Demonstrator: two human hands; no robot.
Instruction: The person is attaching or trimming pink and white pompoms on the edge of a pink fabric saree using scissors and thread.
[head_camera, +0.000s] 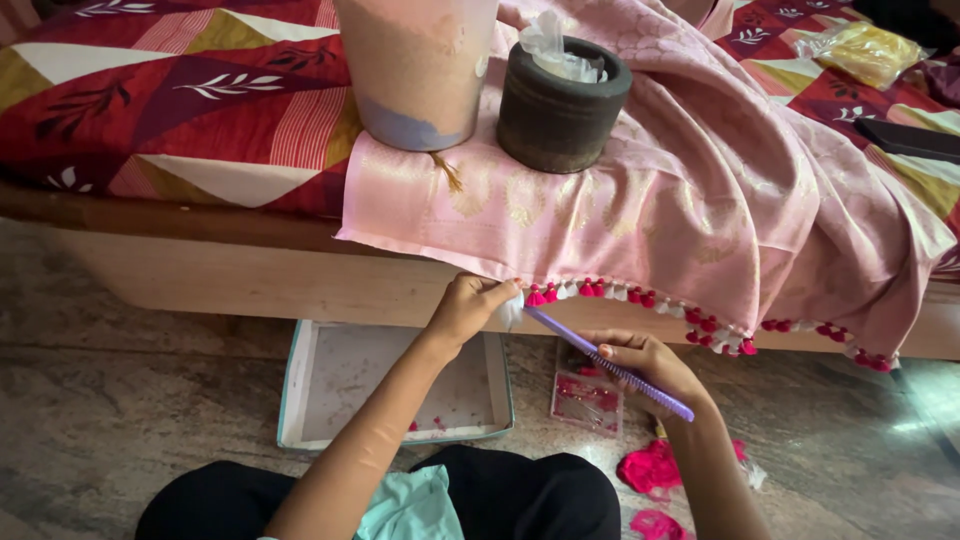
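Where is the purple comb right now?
In the head view, the purple comb is in the right hand, low and right of centre, its tip at the white tassel pinched by the left hand.

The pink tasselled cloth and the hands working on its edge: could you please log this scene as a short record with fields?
Setting: pink cloth draped over a bed edge, stone floor below.
Left hand: pinching a white tassel at the cloth's hem.
Right hand: holding a purple comb, its tip at the tassel.
Hem: row of pink and white tassels.
On cloth: dark round mortar, pinkish container.
Floor: shallow open box, pink thread clumps.
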